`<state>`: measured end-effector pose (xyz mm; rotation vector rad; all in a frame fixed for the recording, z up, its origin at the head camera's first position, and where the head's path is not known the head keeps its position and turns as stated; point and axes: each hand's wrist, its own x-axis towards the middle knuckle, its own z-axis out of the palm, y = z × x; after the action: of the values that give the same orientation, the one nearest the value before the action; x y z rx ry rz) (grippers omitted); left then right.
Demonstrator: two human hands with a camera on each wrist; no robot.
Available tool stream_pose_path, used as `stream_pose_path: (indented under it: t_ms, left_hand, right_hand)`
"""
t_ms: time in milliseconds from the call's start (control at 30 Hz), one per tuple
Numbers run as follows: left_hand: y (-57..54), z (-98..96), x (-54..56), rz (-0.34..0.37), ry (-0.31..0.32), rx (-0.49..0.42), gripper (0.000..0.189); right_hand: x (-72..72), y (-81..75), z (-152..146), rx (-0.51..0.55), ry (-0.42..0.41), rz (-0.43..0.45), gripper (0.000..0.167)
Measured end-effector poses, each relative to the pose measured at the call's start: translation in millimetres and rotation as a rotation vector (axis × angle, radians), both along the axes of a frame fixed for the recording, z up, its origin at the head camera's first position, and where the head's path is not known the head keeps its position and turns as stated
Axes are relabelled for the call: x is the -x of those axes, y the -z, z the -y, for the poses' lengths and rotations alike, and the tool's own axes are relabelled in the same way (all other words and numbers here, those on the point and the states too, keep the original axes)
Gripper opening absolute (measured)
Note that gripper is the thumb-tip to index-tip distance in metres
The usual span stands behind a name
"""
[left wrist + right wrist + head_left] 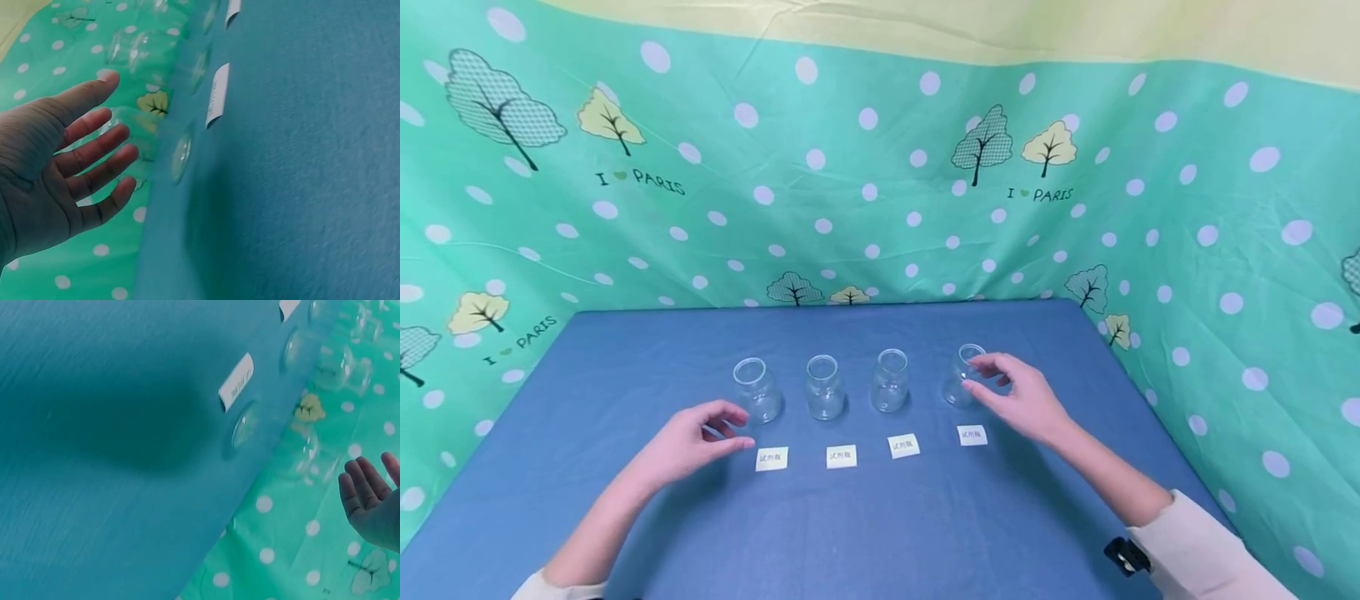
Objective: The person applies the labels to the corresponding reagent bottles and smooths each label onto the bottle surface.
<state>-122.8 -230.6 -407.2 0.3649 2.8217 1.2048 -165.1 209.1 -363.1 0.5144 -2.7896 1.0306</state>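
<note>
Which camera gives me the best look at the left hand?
The left wrist view: it shows the left hand large, thumb and all four fingers in sight. The head view shows it smaller, near the leftmost jar, fingers partly overlapping. The right wrist view doesn't show it.

Off-white sleeves (1213, 550) show, a black fitting (1125, 556) beside the right cuff (1157, 523).

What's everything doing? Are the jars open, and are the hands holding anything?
Four clear rounded glass jars: upright, lidless, looking empty
Four white rectangular paper labels: lying down, writing side up
Bare left hand: fingers loosely bent, holding nothing
Bare right hand: fingers loosely bent, holding nothing
Blue tabletop cloth: spread out
Green polka-dot fabric backdrop: hanging, slightly creased
</note>
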Motion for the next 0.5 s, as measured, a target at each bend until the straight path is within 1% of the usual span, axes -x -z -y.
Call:
stream_pose_path:
  t_ms: [233,500]
  left_hand:
    - [6.4,-6.6,3.1,0.015,0.065,0.018,0.040]
    - [15.7,-8.7,3.1,0.018,0.089,0.030,0.038]
  right_hand:
    - [-6.4,8.2,21.7,0.015,-0.077,0.060,0.033]
    - [-5.7,21.9,51.2,0.045,-0.178,0.058,0.028]
